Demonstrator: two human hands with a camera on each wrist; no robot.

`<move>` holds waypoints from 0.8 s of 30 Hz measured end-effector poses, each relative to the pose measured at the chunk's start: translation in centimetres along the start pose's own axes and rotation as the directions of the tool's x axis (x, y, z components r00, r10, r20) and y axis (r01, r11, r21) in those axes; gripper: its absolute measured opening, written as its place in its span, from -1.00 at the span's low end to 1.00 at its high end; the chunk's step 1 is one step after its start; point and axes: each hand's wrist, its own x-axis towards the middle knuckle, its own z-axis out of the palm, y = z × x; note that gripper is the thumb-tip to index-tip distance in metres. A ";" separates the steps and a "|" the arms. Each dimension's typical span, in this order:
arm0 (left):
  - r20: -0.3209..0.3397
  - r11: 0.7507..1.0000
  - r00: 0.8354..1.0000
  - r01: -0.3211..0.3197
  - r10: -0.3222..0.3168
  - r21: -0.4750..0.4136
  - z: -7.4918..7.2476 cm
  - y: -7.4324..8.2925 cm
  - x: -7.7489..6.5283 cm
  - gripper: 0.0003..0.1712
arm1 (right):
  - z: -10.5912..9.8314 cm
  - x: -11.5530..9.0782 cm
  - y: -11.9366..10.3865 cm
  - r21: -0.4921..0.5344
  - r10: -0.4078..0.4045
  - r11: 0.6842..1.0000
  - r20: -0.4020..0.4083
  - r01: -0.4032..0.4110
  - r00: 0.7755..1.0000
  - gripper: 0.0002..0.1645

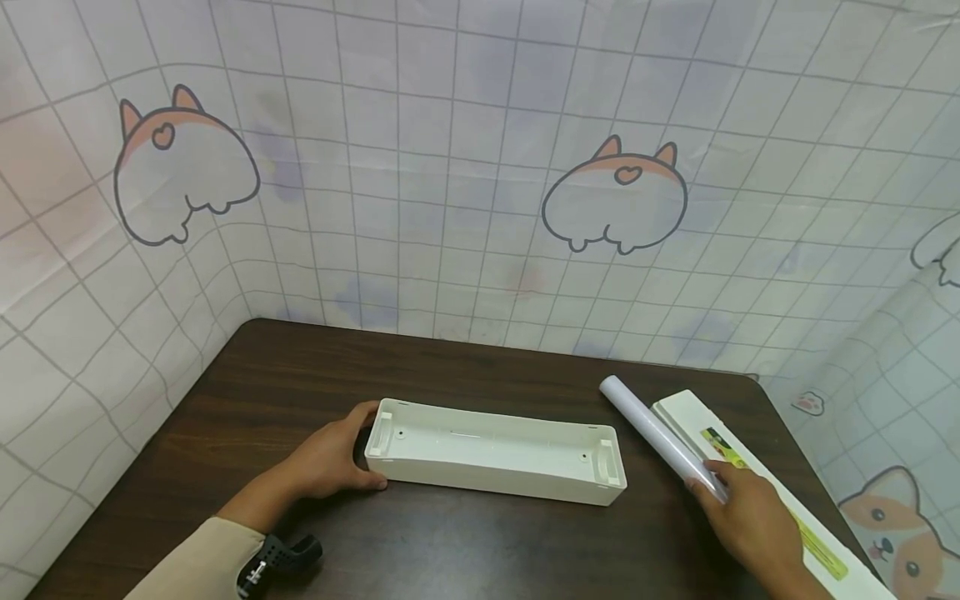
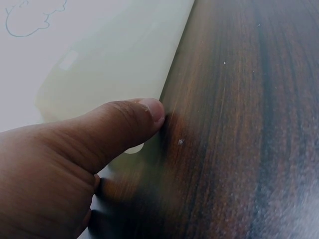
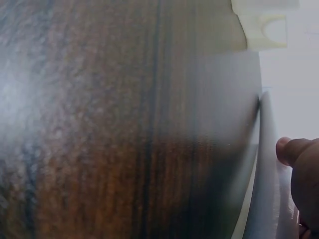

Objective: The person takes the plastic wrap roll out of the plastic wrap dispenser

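Observation:
A long, narrow cream-white plastic tray [image 1: 487,479] stands open side up on the table, with small slotted fittings inside each end. My left hand [image 1: 330,458] grips its left end, the thumb at the near corner and the fingers round the far one. In the left wrist view, the thumb [image 2: 132,117] presses the tray's wall [image 2: 124,59]. My right hand [image 1: 753,517] holds the near end of a slim, shiny white roll [image 1: 652,429]. The roll slants away to the left, right of the tray. In the right wrist view the thumb lies along the roll [image 3: 269,199].
Beside the roll, a long white piece [image 1: 693,408] with a green-and-yellow label lies along the right side of the dark wooden table [image 1: 465,550], partly under my right hand. A white gridded sheet [image 1: 480,208] with cartoon dogs hangs behind the table and down both sides.

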 end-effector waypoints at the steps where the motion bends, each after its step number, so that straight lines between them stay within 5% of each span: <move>1: 0.000 1.000 1.000 0.002 -0.002 0.000 0.0 0.0 0.0 0.32 | 0.0 0.0 0.0 0.000 -0.006 1.000 0.001 0.006 1.000 -0.37; 24: 0.016 1.000 1.000 0.018 -0.018 -0.022 0.1 -0.3 -0.4 0.46 | 0.7 -0.2 -0.5 0.015 -0.084 0.996 -0.119 0.087 0.989 -0.48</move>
